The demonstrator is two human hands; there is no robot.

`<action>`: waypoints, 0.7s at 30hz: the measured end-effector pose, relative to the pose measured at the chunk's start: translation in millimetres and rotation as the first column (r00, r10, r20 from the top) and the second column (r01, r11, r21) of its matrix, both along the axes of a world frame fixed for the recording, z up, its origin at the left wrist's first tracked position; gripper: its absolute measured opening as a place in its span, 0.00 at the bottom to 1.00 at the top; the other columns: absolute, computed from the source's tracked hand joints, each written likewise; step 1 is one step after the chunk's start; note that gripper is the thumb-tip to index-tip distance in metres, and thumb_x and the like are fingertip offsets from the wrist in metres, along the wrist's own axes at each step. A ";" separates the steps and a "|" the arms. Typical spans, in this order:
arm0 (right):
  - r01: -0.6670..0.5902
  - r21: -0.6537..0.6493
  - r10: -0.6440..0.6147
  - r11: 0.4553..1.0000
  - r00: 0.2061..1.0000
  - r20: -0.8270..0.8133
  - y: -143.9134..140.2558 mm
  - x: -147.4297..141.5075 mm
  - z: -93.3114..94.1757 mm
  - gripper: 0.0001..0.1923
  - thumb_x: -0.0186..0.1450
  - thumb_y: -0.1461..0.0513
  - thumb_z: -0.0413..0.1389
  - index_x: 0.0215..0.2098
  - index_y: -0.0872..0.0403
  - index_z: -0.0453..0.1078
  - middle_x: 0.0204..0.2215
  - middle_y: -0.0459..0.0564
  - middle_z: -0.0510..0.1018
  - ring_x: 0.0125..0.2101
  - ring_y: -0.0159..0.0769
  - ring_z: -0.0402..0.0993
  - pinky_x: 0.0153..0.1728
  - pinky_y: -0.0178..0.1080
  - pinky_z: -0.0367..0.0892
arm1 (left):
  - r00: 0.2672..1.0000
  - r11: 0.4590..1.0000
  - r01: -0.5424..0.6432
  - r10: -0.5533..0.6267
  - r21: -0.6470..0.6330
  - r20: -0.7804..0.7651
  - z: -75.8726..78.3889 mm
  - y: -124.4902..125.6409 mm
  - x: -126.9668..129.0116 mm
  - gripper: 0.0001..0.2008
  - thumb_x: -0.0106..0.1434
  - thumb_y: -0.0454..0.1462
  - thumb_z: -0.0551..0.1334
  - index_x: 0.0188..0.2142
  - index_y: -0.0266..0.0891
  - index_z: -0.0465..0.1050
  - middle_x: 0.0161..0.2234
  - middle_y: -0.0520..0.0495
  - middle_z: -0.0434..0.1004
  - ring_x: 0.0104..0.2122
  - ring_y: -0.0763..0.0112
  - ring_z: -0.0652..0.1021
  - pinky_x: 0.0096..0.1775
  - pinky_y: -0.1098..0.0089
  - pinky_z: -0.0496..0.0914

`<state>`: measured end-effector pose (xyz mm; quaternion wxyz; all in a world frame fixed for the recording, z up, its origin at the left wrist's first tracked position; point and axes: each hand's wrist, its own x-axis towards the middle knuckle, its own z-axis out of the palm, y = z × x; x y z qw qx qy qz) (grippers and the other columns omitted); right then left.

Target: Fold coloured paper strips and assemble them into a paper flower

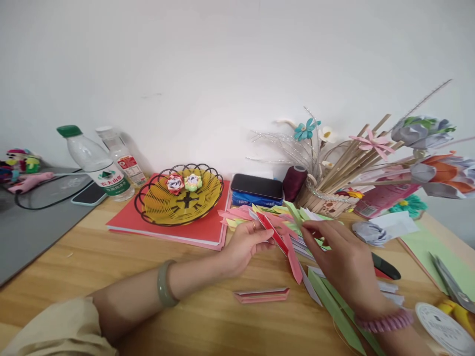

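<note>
Both hands are working folded paper strips above the desk (111, 257).
The left hand (243, 244) is pinching a red folded strip (272, 232); the right hand (343, 262), at 3 o'clock, is touching the strip pile (293, 217) with fingers (309, 228) pressed together.

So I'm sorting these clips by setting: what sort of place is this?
Most likely a home craft desk for paper folding. Folded paper strips lie heaped on the wooden table, finished paper flowers stand on sticks in a holder, and two small ones sit in a wire basket.
</note>
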<state>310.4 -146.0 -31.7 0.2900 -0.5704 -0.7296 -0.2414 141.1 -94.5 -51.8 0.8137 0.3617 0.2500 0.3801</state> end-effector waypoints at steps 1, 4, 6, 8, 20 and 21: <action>-0.059 0.009 0.059 0.998 0.998 -0.034 -2.8 -5.6 2.2 0.07 0.63 0.62 0.50 0.32 0.55 0.68 0.26 0.48 0.75 0.28 0.31 0.70 0.30 0.33 0.64 | 1.000 1.000 0.000 0.000 0.000 0.010 -0.1 0.0 0.2 0.11 0.47 0.36 0.67 0.32 0.33 0.74 0.33 0.44 0.76 0.32 0.72 0.74 0.35 0.71 0.66; -0.286 -0.027 0.280 0.958 0.949 -0.146 -7.5 -19.2 2.5 0.06 0.61 0.65 0.52 0.37 0.55 0.67 0.28 0.49 0.75 0.30 0.33 0.70 0.32 0.35 0.66 | 1.000 1.000 -0.010 0.011 -0.019 0.029 -0.2 0.1 0.8 0.12 0.45 0.35 0.69 0.30 0.33 0.74 0.29 0.46 0.75 0.29 0.74 0.73 0.36 0.69 0.66; -0.311 -0.057 0.303 0.949 0.946 -0.114 -7.7 -23.2 -0.3 0.08 0.61 0.66 0.52 0.40 0.57 0.67 0.29 0.51 0.75 0.30 0.35 0.69 0.31 0.38 0.67 | 0.999 0.999 -0.019 0.020 -0.029 0.033 0.0 0.0 1.3 0.12 0.42 0.35 0.70 0.28 0.32 0.74 0.27 0.48 0.74 0.27 0.75 0.72 0.36 0.70 0.66; -0.296 -0.069 0.290 0.953 0.954 -0.077 -7.1 -23.7 -2.8 0.09 0.61 0.66 0.52 0.41 0.58 0.67 0.28 0.51 0.74 0.30 0.36 0.69 0.30 0.39 0.67 | 0.999 0.999 -0.023 0.024 -0.024 0.032 0.3 -0.3 1.7 0.12 0.41 0.36 0.70 0.27 0.32 0.74 0.26 0.49 0.74 0.26 0.76 0.72 0.34 0.71 0.65; -0.350 -0.247 0.311 0.904 0.932 -0.184 -5.6 -19.3 -9.8 0.12 0.63 0.67 0.47 0.44 0.54 0.66 0.37 0.53 0.73 0.38 0.37 0.68 0.36 0.41 0.68 | 0.999 0.999 -0.033 0.033 -0.026 0.032 0.8 0.4 1.5 0.11 0.43 0.36 0.69 0.27 0.32 0.74 0.26 0.50 0.73 0.25 0.77 0.71 0.34 0.71 0.65; -0.346 -0.256 0.306 0.903 0.934 -0.182 -5.4 -18.9 -10.6 0.12 0.63 0.67 0.48 0.44 0.54 0.66 0.38 0.53 0.73 0.38 0.37 0.68 0.37 0.41 0.67 | 0.999 0.999 -0.038 0.039 -0.027 0.032 0.1 0.6 1.3 0.11 0.44 0.36 0.69 0.28 0.32 0.74 0.26 0.50 0.73 0.25 0.77 0.71 0.35 0.71 0.65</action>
